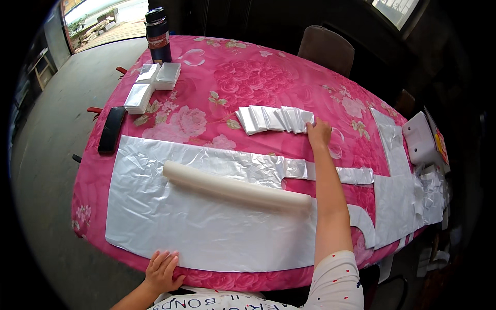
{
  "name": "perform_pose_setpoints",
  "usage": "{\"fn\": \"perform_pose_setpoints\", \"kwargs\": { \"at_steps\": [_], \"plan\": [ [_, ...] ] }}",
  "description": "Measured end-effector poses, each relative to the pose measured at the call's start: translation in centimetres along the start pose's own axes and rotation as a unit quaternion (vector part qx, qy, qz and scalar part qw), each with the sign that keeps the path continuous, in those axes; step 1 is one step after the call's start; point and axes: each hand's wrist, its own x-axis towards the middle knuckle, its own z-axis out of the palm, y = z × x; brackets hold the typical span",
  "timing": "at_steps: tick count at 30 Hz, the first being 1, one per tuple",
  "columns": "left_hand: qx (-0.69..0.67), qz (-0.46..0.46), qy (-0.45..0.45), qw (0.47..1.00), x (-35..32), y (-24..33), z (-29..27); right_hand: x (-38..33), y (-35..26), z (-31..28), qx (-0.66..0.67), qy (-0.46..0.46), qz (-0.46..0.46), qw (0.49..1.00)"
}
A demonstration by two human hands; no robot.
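My left hand (pixel 162 270) lies with fingers spread on the near edge of a thin white plastic sheet (pixel 217 232), which has strap-like strips and a rounded cut-out at its right end. Beyond the sheet, my right hand (pixel 320 132) reaches to the right end of a row of small, flat, folded plastic packets (pixel 266 119). Its fingers are closed at the end packet (pixel 306 120), and part of the grip is hidden. A long white tube (pixel 235 187) rests slantwise across the sheet, between my hands.
Three stacks of folded packets (pixel 138 98) stand at the far left near a dark flask (pixel 158 39) and a black phone (pixel 111 130). More white plastic (pixel 395 206) and a white container (pixel 421 138) are at the right. A pink flowered cloth (pixel 253 77) covers the table.
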Motion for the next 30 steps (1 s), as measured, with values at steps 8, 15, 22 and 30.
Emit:
{"fn": "perform_pose_setpoints", "kwargs": {
  "at_steps": [8, 15, 22, 30],
  "plan": [
    [-0.015, 0.019, -0.005, 1.0, 0.1, -0.1, -0.1, -10.6, -4.5, -6.8, 0.264, -0.138, -0.279, 0.913],
    [-0.194, 0.008, -0.034, 0.98, 4.1, 1.3, -2.0, -22.5, -2.0, -13.4, 0.132, -0.216, -0.307, 0.917],
    [-0.29, 0.038, -0.113, 0.95, 12.4, 6.2, 0.2, -32.2, -2.0, -17.2, 0.254, -0.336, -0.199, 0.885],
    [-0.252, 0.038, -0.071, 0.964, 14.8, 9.3, 3.7, -29.0, 6.3, -14.0, 0.128, -0.174, -0.259, 0.942]
  ]
}}
